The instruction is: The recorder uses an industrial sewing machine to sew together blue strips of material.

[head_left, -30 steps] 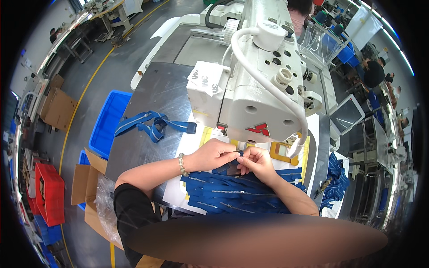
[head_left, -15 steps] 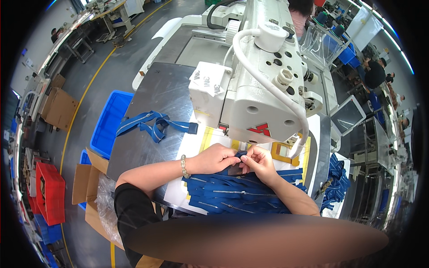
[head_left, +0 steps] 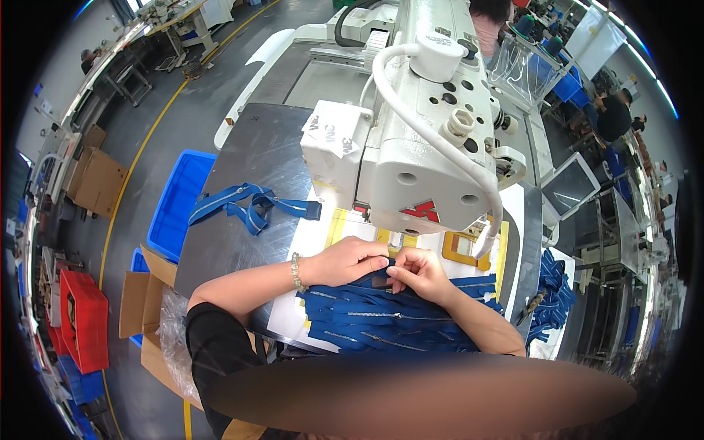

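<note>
Both hands meet just in front of the white sewing machine head (head_left: 414, 172), above a pile of blue zippers (head_left: 381, 317). My left hand (head_left: 347, 261), with a beaded bracelet on its wrist, is closed in a pinch on the end of a blue zipper (head_left: 372, 277). Thumb and fingers of my right hand (head_left: 418, 273) pinch the same end from the right. Fingers hide much of the held part. The piled zippers lie side by side below my wrists, their metal teeth showing. A yellow-framed clamp plate (head_left: 462, 250) sits just beyond my right hand.
Another blue zipper (head_left: 257, 207) lies looped on the metal table at left. More zippers (head_left: 551, 297) hang in a bundle at right, near small scissors (head_left: 532, 308). Blue bin (head_left: 180, 205), cardboard box (head_left: 150, 308) and red crate (head_left: 82, 319) stand at left. People work in the background.
My right fingers have shifted slightly lower and a little apart from the left ones, still pinching. The whole view has moved slightly; the zippers on the table lie as before.
</note>
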A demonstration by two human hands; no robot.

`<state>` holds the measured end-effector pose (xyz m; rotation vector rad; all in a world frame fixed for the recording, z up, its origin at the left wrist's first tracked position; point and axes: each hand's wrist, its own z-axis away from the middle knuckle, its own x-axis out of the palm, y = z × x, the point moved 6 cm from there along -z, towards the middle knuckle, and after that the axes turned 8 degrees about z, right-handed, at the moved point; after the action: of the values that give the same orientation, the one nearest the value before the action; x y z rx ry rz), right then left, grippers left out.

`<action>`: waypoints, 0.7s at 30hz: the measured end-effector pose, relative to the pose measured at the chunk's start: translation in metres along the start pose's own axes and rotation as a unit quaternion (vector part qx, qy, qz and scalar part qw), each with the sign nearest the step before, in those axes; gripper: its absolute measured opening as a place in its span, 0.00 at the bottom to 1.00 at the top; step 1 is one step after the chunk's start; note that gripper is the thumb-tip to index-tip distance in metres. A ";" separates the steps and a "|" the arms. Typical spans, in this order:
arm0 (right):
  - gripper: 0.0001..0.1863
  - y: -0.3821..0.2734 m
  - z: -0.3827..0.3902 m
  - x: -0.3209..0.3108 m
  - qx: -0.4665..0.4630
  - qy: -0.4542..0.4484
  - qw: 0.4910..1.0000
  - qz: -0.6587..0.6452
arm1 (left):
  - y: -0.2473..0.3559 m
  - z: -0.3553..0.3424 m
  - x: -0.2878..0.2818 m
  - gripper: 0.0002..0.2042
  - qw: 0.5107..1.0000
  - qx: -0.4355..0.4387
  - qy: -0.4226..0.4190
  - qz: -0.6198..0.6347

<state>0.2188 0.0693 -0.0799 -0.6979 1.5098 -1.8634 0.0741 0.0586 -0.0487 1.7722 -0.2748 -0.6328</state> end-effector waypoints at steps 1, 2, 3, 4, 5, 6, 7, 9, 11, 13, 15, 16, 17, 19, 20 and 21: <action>0.08 -0.001 0.000 0.000 0.000 0.000 1.000 0.000 | -0.001 0.000 0.002 0.15 1.000 -0.005 -0.011 0.020; 0.08 -0.002 0.001 0.000 0.003 -0.001 1.000 0.006 | -0.002 0.000 0.001 0.15 1.000 -0.006 -0.011 0.020; 0.08 -0.002 0.002 0.001 0.006 -0.003 1.000 0.012 | -0.005 0.000 0.001 0.15 1.000 -0.009 -0.017 0.022; 0.08 -0.003 0.001 0.001 0.006 -0.004 1.000 0.012 | -0.008 0.000 0.000 0.15 0.999 -0.012 -0.023 0.024; 0.08 -0.003 0.001 0.001 0.009 -0.002 1.000 0.003 | -0.012 0.000 0.000 0.15 0.999 -0.012 -0.022 0.024; 0.08 -0.003 0.001 0.002 0.012 -0.001 1.000 -0.005 | -0.016 0.001 -0.001 0.15 0.999 -0.012 -0.027 0.017; 0.08 -0.003 0.001 0.002 0.012 -0.002 1.000 -0.005 | -0.019 0.001 0.000 0.15 0.999 -0.013 -0.031 0.010; 0.08 -0.002 0.001 0.001 0.014 -0.003 1.000 0.004 | -0.017 0.001 0.001 0.15 0.998 -0.044 -0.041 0.023; 0.08 -0.002 0.001 0.002 0.017 -0.001 1.000 0.002 | -0.019 0.001 0.003 0.16 0.995 -0.076 -0.050 0.036; 0.08 -0.002 0.000 0.003 0.019 -0.001 1.000 -0.001 | -0.017 0.000 0.002 0.16 0.998 -0.043 -0.042 0.016; 0.08 0.000 -0.001 0.002 0.043 0.009 0.999 -0.001 | -0.015 0.000 0.002 0.15 1.000 -0.018 -0.017 0.008; 0.08 0.001 -0.002 0.001 0.043 0.010 0.999 -0.001 | -0.013 0.000 0.000 0.14 1.000 0.006 0.007 0.000; 0.09 0.001 -0.002 0.001 0.041 0.011 0.999 -0.003 | -0.012 0.000 0.000 0.14 1.000 0.006 0.006 0.000; 0.09 0.001 -0.002 0.000 0.040 0.014 0.999 -0.005 | -0.013 0.000 0.002 0.15 1.000 -0.015 -0.006 -0.012; 0.09 0.000 -0.001 0.000 0.040 0.013 0.999 0.009 | -0.014 0.001 0.003 0.15 1.000 -0.015 -0.005 -0.012; 0.09 -0.001 -0.001 0.001 0.041 0.012 0.999 0.023 | -0.013 0.002 0.003 0.14 1.000 0.011 0.012 -0.012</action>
<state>0.2176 0.0695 -0.0795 -0.5997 1.4440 -1.8940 0.0734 0.0593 -0.0617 1.8056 -0.2451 -0.6283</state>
